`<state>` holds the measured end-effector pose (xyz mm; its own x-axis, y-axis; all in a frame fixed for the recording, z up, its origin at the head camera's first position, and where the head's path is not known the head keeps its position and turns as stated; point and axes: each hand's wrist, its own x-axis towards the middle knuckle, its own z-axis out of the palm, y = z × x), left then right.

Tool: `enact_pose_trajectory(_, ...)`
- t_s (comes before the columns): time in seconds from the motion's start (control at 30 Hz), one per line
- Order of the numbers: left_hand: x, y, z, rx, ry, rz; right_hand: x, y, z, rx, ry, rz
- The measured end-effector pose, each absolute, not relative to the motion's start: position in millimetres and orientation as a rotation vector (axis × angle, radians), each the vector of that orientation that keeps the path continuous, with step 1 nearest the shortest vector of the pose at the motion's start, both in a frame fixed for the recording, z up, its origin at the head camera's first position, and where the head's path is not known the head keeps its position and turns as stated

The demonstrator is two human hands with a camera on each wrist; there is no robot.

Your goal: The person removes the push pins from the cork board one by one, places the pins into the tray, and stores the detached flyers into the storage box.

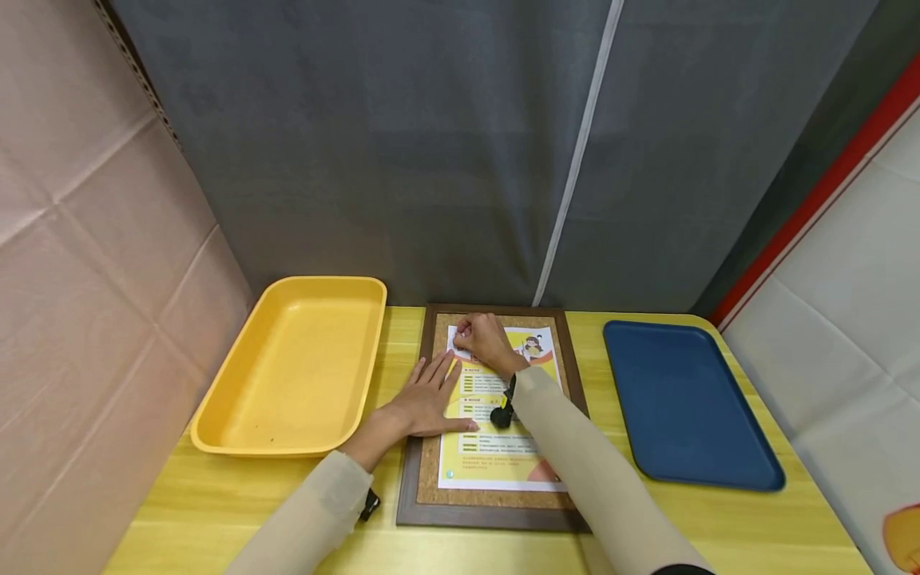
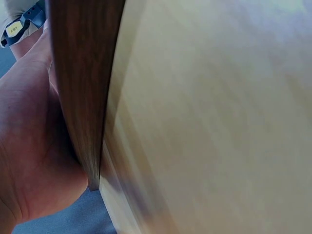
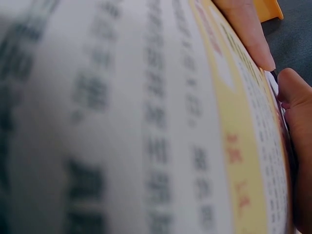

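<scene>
A printed poster (image 1: pixel 496 471) with a yellow border and lines of text lies on a cork board (image 1: pixel 427 455) in a dark wooden frame (image 1: pixel 489 517). My left hand (image 1: pixel 424 402) rests flat with fingers spread across the left side of the frame and poster, its thumb on the paper. At the poster's upper left corner, my right hand (image 1: pixel 489 342) has its fingers curled together, pinching a small thing that the fingers hide. A small dark dot marks the poster's upper right corner. In the left wrist view, the left palm (image 2: pixel 39 146) lies along the frame's edge.
Left of the board stands a deep yellow tray (image 1: pixel 287 445). A shallow dark blue tray (image 1: pixel 690 399) lies to its right. All of it is on a yellow wood-grain table (image 1: pixel 762 535), with a grey curtain (image 1: pixel 431 160) behind and pale cloth at both sides.
</scene>
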<state>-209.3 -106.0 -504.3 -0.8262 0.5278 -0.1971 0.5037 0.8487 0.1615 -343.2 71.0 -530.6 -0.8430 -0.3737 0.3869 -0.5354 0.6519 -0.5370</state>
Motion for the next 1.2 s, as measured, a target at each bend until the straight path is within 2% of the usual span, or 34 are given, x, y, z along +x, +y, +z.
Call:
enact_pose_trajectory(0.77, -210.1, -103.5, -504.4, 0.797, 2.78, 0.184, -339.9, 74.3, -528.3, 0.716, -2.656, 0.921)
enact_pose_trajectory(1.2, -212.8, -106.3, -511.1, 0.783, 2.762, 0.165, -339.9, 77.5, -530.5, 0.67, -2.561, 1.163)
